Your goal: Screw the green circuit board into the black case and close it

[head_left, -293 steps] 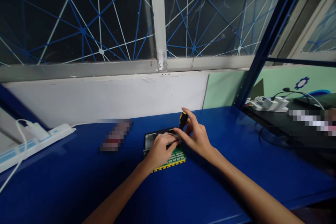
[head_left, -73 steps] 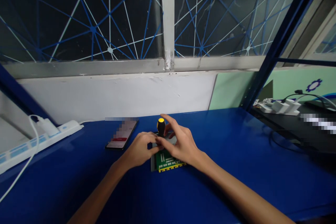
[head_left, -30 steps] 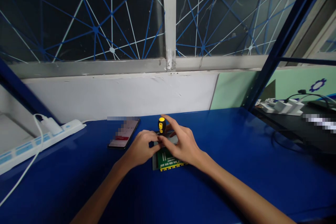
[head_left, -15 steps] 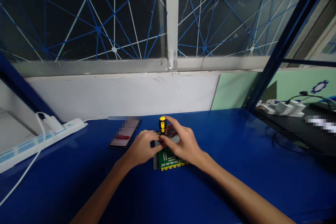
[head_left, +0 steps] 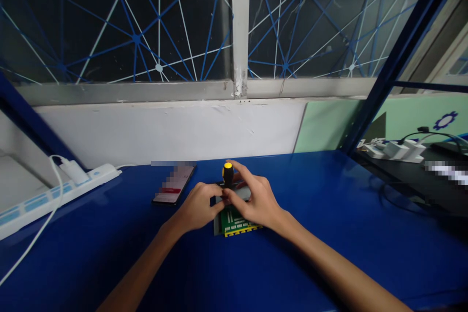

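Observation:
A short screwdriver [head_left: 228,174] with a black and yellow handle stands upright over a green circuit board [head_left: 237,223]. My right hand [head_left: 261,200] curls around the handle from the right, its index finger near the top and the thumb lower down. From the left, my left hand [head_left: 199,207] pinches at the shaft just below the handle, with thumb and index fingertips together. The fingers hide the screwdriver's tip and much of the board. Along the board's near edge runs a yellow strip, and a grey plate [head_left: 217,224] shows at its left side.
To the left of my hands, a phone [head_left: 175,187] lies on the blue table [head_left: 329,253]. A white power strip [head_left: 47,195] with a cable runs along the left edge. Chargers and cables [head_left: 402,150] sit on a black surface at the right.
The screwdriver handle has turned, so its yellow side marks face away more and black shows in front. Both hands hold almost the same position.

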`<state>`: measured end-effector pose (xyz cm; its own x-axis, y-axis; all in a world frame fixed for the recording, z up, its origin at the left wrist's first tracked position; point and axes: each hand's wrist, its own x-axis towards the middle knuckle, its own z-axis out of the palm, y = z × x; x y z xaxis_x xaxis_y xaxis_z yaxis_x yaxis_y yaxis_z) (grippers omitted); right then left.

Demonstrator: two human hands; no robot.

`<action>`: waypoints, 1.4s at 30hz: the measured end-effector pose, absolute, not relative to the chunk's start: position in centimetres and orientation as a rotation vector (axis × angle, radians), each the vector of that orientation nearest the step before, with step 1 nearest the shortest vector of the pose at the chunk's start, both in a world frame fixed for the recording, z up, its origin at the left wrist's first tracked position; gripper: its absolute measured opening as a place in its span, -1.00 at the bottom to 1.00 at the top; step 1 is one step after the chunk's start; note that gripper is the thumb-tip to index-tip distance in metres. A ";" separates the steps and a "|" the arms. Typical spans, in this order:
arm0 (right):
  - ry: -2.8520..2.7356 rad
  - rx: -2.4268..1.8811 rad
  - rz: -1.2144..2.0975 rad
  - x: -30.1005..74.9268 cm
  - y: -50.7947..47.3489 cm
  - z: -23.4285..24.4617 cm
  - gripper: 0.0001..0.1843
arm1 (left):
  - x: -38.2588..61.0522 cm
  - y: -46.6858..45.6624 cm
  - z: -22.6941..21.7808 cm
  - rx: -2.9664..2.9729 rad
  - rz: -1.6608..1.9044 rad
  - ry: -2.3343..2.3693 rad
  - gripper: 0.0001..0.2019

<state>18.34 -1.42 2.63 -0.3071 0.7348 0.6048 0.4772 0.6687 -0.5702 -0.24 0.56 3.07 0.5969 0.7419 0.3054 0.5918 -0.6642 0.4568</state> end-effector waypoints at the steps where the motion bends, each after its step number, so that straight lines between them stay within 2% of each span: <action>1: -1.972 -0.951 0.351 18.3 -1.4 2.6 -0.35 | -0.2 0.5 3.1 2.522 0.691 1.083 -0.80; 11: -1.924 -0.961 0.299 18.0 -1.3 2.2 -0.42 | -0.3 0.9 2.5 2.562 0.773 1.080 -0.82; 42: -1.978 -0.942 0.379 18.5 -1.3 2.9 -0.35 | 0.1 0.5 3.1 2.509 0.715 1.069 -0.79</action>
